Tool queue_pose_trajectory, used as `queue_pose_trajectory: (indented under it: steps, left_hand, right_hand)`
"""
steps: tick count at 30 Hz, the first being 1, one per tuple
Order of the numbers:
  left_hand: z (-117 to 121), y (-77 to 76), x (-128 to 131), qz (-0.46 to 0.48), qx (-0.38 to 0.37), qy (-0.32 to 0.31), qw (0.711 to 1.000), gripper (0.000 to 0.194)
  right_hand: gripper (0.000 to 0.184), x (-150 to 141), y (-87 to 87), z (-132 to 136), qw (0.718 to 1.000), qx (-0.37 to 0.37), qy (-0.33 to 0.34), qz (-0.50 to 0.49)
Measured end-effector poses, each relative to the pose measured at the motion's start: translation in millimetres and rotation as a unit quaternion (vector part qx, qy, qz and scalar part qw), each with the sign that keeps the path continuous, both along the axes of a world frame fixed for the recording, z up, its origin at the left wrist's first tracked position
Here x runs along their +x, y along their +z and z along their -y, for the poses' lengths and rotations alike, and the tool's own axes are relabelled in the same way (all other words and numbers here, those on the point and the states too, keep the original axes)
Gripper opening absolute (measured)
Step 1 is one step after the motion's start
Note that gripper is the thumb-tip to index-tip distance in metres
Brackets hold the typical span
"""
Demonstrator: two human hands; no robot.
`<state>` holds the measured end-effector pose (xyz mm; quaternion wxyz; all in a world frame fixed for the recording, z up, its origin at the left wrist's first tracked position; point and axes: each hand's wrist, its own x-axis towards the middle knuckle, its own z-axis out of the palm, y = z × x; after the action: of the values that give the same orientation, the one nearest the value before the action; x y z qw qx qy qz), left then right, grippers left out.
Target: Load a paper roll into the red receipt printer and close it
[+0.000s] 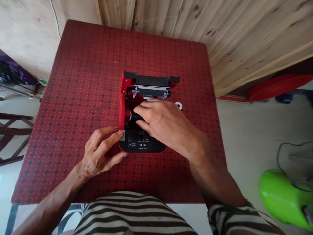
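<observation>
A small red-and-black label printer (146, 147) sits on the table with its lid (151, 80) raised. Under the lid shows a metal-framed roller assembly (152, 92). My left hand (102, 147) grips the printer's front left corner, fingertips by a pale sticker (122, 135) and thumb at the front edge. My right hand (161, 119) reaches into the open bay, its fingers curled over a black roll (135, 116) with a white rim at its left end. The back of that hand hides most of the roll and the bay's right side. Just right of the printer is a white ring-shaped piece (179, 106).
The table (85, 75) wears a red patterned cover. Wooden panelling (166, 16) rises behind it. A bright green plastic object (281, 195) and a dark cable (278, 156) are on the floor at right. Dark wooden chair parts (14, 130) stand at left.
</observation>
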<state>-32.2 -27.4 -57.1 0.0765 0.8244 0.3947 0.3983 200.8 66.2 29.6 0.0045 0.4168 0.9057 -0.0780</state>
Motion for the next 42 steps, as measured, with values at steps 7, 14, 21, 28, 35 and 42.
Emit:
queue_pose_trajectory:
  steps: [7, 14, 21, 28, 35, 42]
  left_hand:
    - [-3, 1.6, -1, 0.006, 0.011, -0.002, 1.0, 0.057]
    - [-7, 5.3, 1, 0.005, 0.022, -0.006, 1.0, 0.059]
    - [-10, 1.5, -1, 0.006, 0.028, 0.003, 1.0, 0.062]
    - [-8, -6.3, -3, 0.018, 0.034, 0.022, 0.999, 0.062]
    - [-8, -3.8, -5, 0.021, 0.026, 0.006, 0.999, 0.07]
    - [-8, 4.1, -4, 0.0, 0.041, 0.006, 0.999, 0.071]
  right_hand:
    - [0.009, 18, 27.3, 31, 0.986, 0.06, -0.029, -0.151]
    - [0.034, 94, 6.3, 87, 0.857, -0.022, -0.263, -0.443]
    - [0.032, 100, -62.9, 136, 0.81, -0.12, -0.354, -0.453]
    - [0.037, 99, -84.7, 144, 0.848, -0.128, -0.325, -0.399]
    - [0.061, 125, -67.4, 127, 0.763, -0.212, -0.324, -0.517]
    - [0.055, 132, -91.6, 40, 0.803, -0.013, -0.35, -0.482]
